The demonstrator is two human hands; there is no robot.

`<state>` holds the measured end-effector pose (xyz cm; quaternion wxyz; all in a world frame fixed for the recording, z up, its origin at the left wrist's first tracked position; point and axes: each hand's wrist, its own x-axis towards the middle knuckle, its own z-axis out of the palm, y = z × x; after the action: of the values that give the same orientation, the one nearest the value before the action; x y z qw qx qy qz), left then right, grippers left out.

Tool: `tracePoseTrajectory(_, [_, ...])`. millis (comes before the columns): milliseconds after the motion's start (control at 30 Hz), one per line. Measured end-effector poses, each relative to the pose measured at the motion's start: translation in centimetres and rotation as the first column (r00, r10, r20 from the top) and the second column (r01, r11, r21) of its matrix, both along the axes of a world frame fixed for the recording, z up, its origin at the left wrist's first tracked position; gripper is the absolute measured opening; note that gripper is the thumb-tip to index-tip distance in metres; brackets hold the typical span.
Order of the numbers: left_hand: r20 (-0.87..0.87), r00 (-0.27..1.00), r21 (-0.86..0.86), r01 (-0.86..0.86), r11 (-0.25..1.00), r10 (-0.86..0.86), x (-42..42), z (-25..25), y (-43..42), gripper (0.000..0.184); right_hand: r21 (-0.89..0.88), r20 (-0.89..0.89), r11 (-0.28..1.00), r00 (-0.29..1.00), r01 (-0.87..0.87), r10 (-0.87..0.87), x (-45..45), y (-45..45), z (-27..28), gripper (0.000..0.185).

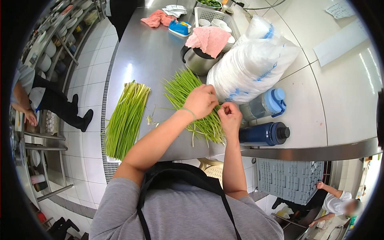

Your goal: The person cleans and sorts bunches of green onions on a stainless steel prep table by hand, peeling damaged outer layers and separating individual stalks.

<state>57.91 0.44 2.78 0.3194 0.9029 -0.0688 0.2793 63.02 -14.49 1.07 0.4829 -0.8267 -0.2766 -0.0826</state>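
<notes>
Long thin green stalks, chive-like with pale ends, form a loose pile on the steel table under my hands. My left hand, with a green band at its wrist, is closed over the pile, fingers bent together. Close to its right is my right hand, thumb and fingers pinched at the pile's right edge. Whatever either hand grips is too small or hidden to make out. A second, neatly aligned bundle of green stalks lies to the left. Small pale trimmings are scattered between the two.
Beyond the pile stands a metal pitcher with a pink cloth over it. White plastic bags, a clear bottle and a dark blue bottle line the right side. Co-workers stand at left and lower right.
</notes>
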Motion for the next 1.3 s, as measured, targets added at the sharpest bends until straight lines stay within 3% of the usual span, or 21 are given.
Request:
tracePoseTrajectory(100, [0.046, 0.979, -0.218, -0.184, 0.958, 0.199, -1.3, 1.4, 1.8, 0.01, -0.059, 0.002, 0.998, 1.0, 0.007, -0.007, 0.0, -0.3, -0.1, 0.008])
tracePoseTrajectory(167, [-0.235, 0.932, -0.001, -0.285, 0.958, 0.277, -4.2, 3.2, 3.8, 0.009, -0.269, 0.124, 0.958, 0.99, 0.098, -0.066, -0.5, -0.2, 0.9, 0.014])
tracePoseTrajectory(233, [-0.628, 0.699, 0.319, -0.171, 0.932, 0.343, -6.6, 4.0, 5.1, 0.012, -0.289, 0.163, 0.952, 0.985, 0.097, -0.051, -0.4, 0.1, 0.4, 0.017])
tracePoseTrajectory(300, [-0.575, 0.738, 0.383, -0.139, 0.914, 0.353, -9.4, 0.5, 6.1, 0.013, -0.308, 0.201, 0.947, 0.979, 0.091, -0.028, -0.4, 0.7, 0.3, 0.02])
tracePoseTrajectory(367, [-0.52, 0.772, 0.446, -0.12, 0.887, 0.366, -10.4, -0.5, 6.5, 0.015, -0.499, 0.184, 0.863, 0.983, 0.083, 0.012, -0.7, 1.4, 0.9, 0.021])
tracePoseTrajectory(467, [-0.599, 0.683, 0.462, -0.131, 0.877, 0.418, -11.4, 0.4, 6.9, 0.016, -0.396, 0.291, 0.913, 0.957, 0.099, 0.023, -1.0, 1.6, 1.1, 0.017])
tracePoseTrajectory(533, [-0.637, 0.579, 0.366, -0.355, 0.86, 0.509, -12.1, 1.5, 7.9, 0.015, -0.355, 0.231, 0.933, 0.972, 0.05, 0.036, -1.6, 1.6, 2.5, 0.014])
tracePoseTrajectory(567, [-0.652, 0.553, 0.366, -0.369, 0.855, 0.518, -13.1, 1.9, 8.3, 0.015, -0.306, 0.181, 0.951, 0.983, 0.035, 0.023, -2.3, 1.8, 3.2, 0.012])
tracePoseTrajectory(633, [-0.423, 0.662, 0.192, -0.601, 0.776, 0.618, -15.2, 2.5, 9.1, 0.013, -0.216, 0.162, 0.975, 0.983, -0.053, 0.09, -3.9, 3.0, 3.8, 0.013])
tracePoseTrajectory(700, [-0.378, 0.651, 0.216, -0.63, 0.746, 0.658, -17.1, 1.9, 10.1, 0.014, -0.056, 0.147, 0.977, 0.966, -0.205, 0.211, -5.1, 4.5, 2.7, 0.021])
tracePoseTrajectory(733, [-0.322, 0.659, 0.232, -0.641, 0.731, 0.68, -17.9, 2.0, 10.5, 0.015, -0.049, 0.14, 0.973, 0.963, -0.224, 0.229, -5.6, 5.1, 1.3, 0.021])
tracePoseTrajectory(767, [-0.495, 0.545, 0.202, -0.686, 0.699, 0.677, -18.4, 2.4, 10.6, 0.02, -0.171, 0.162, 0.924, 0.915, -0.342, 0.368, -6.1, 5.8, 0.0, 0.022])
tracePoseTrajectory(800, [-0.489, 0.53, 0.21, -0.699, 0.684, 0.692, -19.0, 2.5, 10.6, 0.02, -0.29, 0.174, 0.849, 0.848, -0.442, 0.501, -6.8, 6.8, -0.4, 0.024])
tracePoseTrajectory(833, [-0.444, 0.543, 0.114, -0.755, 0.646, 0.713, -19.7, 2.4, 10.4, 0.024, -0.281, 0.177, 0.843, 0.838, -0.459, 0.516, -7.7, 7.8, -0.7, 0.024])
tracePoseTrajectory(900, [-0.349, 0.572, -0.052, -0.803, 0.594, 0.743, -21.0, 1.8, 10.2, 0.035, -0.121, -0.104, 0.863, 0.871, -0.491, 0.481, -9.7, 10.0, -1.3, 0.017])
tracePoseTrajectory(1000, [-0.165, 0.602, 0.063, -0.784, 0.618, 0.781, -22.3, 0.4, 9.6, 0.038, -0.139, 0.026, 0.826, 0.832, -0.546, 0.554, -10.6, 12.6, -3.0, 0.013])
tracePoseTrajectory(1033, [-0.221, 0.607, 0.078, -0.769, 0.634, 0.763, -22.6, -0.1, 9.5, 0.03, -0.125, 0.032, 0.821, 0.825, -0.557, 0.565, -10.9, 13.4, -2.9, 0.013])
tracePoseTrajectory(1100, [-0.266, 0.584, 0.083, -0.779, 0.622, 0.767, -22.3, -1.0, 9.3, 0.024, -0.096, -0.162, 0.799, 0.802, -0.593, 0.575, -11.2, 14.7, -2.5, 0.013])
tracePoseTrajectory(1133, [-0.321, 0.57, 0.075, -0.781, 0.62, 0.757, -22.0, -1.5, 9.3, 0.019, -0.082, -0.152, 0.796, 0.796, -0.6, 0.585, -11.3, 15.3, -2.5, 0.013])
tracePoseTrajectory(1200, [-0.296, 0.533, 0.1, -0.808, 0.581, 0.793, -20.9, -2.4, 9.4, 0.016, -0.059, -0.211, 0.799, 0.789, -0.599, 0.576, -11.2, 16.3, -2.4, 0.014])
tracePoseTrajectory(1300, [-0.243, 0.487, 0.131, -0.84, 0.526, 0.839, -19.9, -3.9, 9.9, 0.012, -0.027, -0.151, 0.785, 0.778, -0.619, 0.609, -11.6, 16.4, -2.2, 0.015])
